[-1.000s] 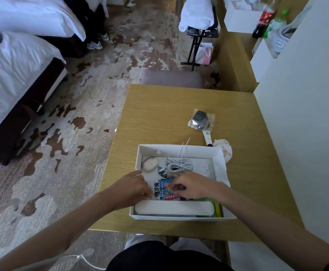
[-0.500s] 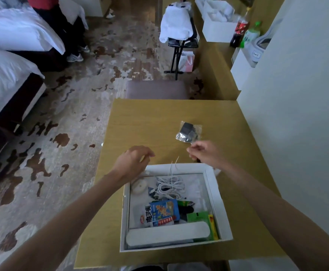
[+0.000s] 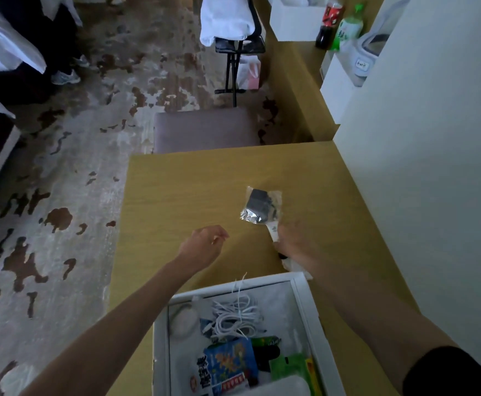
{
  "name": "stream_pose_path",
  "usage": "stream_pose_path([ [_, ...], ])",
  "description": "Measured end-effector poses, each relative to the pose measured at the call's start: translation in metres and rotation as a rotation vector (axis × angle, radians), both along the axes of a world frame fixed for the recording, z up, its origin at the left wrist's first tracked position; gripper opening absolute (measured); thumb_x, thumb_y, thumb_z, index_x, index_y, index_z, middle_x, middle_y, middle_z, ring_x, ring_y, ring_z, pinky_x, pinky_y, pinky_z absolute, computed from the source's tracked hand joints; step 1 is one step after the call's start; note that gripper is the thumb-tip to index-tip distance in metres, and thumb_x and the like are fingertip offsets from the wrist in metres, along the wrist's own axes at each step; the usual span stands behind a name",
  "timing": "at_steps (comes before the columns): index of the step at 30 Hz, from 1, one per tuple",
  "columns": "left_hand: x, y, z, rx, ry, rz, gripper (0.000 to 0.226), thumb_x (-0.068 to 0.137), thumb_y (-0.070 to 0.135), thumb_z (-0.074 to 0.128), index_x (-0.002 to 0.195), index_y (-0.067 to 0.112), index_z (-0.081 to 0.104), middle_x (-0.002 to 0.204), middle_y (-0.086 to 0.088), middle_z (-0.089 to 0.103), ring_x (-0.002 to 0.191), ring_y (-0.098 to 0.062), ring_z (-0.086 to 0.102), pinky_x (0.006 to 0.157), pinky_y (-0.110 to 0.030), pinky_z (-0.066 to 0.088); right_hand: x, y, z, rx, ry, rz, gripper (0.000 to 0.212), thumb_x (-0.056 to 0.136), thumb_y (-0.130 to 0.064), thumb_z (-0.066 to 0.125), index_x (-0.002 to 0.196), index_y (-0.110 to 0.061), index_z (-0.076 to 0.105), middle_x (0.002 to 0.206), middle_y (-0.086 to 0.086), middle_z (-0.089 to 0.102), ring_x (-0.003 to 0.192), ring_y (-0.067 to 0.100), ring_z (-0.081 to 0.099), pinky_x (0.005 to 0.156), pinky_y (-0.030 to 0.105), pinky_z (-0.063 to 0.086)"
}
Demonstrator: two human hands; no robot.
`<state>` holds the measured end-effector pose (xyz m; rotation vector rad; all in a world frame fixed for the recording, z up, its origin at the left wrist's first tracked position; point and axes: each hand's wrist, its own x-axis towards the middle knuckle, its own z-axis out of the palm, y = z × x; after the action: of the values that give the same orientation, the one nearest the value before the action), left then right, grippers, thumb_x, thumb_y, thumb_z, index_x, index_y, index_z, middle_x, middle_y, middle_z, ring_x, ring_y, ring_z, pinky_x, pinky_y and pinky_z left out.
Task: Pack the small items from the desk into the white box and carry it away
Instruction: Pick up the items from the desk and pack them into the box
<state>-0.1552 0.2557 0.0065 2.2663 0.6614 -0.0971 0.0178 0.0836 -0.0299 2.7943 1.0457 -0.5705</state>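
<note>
Where desk (image 3: 176, 195) lies: one bagged charger (image 3: 260, 205).

A wooden desk (image 3: 182, 195) stands against the wall. On it lie a white box (image 3: 302, 287) at the near edge, a clear bag (image 3: 260, 205) farther back, and a white stick (image 3: 273, 232) just beside the bag.
</note>
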Motion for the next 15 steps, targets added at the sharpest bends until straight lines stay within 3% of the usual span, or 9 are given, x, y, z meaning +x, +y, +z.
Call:
stream_pose_path([
  [3, 0.031, 0.003, -0.008, -0.028, 0.020, -0.006, 0.025, 0.088, 0.013, 0.048, 0.106, 0.021, 0.063, 0.111, -0.006, 0.068, 0.097, -0.026, 0.062, 0.089, -0.041, 0.051, 0.006, 0.002, -0.008, -0.002, 0.048, -0.073, 0.035, 0.086, -0.032, 0.065, 0.115, -0.013, 0.056, 0.110, 0.008, 0.064, 0.101, 0.027, 0.062, 0.088, 0.040, 0.050],
  [5, 0.058, -0.001, -0.014, -0.010, 0.043, -0.028, 0.032, 0.088, 0.016, 0.048, 0.120, 0.017, 0.052, 0.118, -0.008, 0.062, 0.103, -0.031, 0.058, 0.092, -0.046, 0.048, 0.011, -0.001, -0.010, 0.054, 0.132, -0.148, 0.036, 0.083, -0.033, 0.068, 0.110, -0.014, 0.057, 0.105, 0.007, 0.065, 0.097, 0.026, 0.062, 0.084, 0.038, 0.049],
  [10, 0.142, -0.022, -0.024, 0.034, 0.152, -0.009, 0.074, 0.088, 0.033, 0.056, 0.146, 0.010, 0.016, 0.144, -0.016, 0.034, 0.132, -0.035, 0.034, 0.103, -0.052, 0.037, 0.029, -0.027, 0.007, 0.368, 0.526, -0.513, 0.029, 0.071, -0.039, 0.073, 0.084, -0.017, 0.060, 0.078, -0.001, 0.060, 0.072, 0.014, 0.058, 0.061, 0.027, 0.041],
  [13, 0.177, -0.032, -0.033, 0.045, 0.285, 0.094, 0.106, 0.078, 0.055, 0.065, 0.150, 0.011, 0.001, 0.153, -0.014, 0.019, 0.141, -0.034, 0.019, 0.109, -0.052, 0.031, 0.036, -0.054, 0.018, 0.472, 0.549, -0.588, 0.039, 0.059, -0.045, 0.069, 0.082, -0.015, 0.062, 0.073, 0.000, 0.060, 0.064, 0.010, 0.056, 0.057, 0.026, 0.041],
  [15, 0.186, -0.035, -0.042, 0.018, 0.326, 0.183, 0.115, 0.074, 0.056, 0.070, 0.150, 0.012, -0.005, 0.153, -0.016, 0.018, 0.142, -0.035, 0.017, 0.109, -0.051, 0.029, 0.038, -0.067, 0.021, 0.488, 0.554, -0.624, 0.041, 0.062, -0.049, 0.068, 0.087, -0.017, 0.061, 0.082, 0.002, 0.065, 0.072, 0.012, 0.060, 0.058, 0.027, 0.045],
])
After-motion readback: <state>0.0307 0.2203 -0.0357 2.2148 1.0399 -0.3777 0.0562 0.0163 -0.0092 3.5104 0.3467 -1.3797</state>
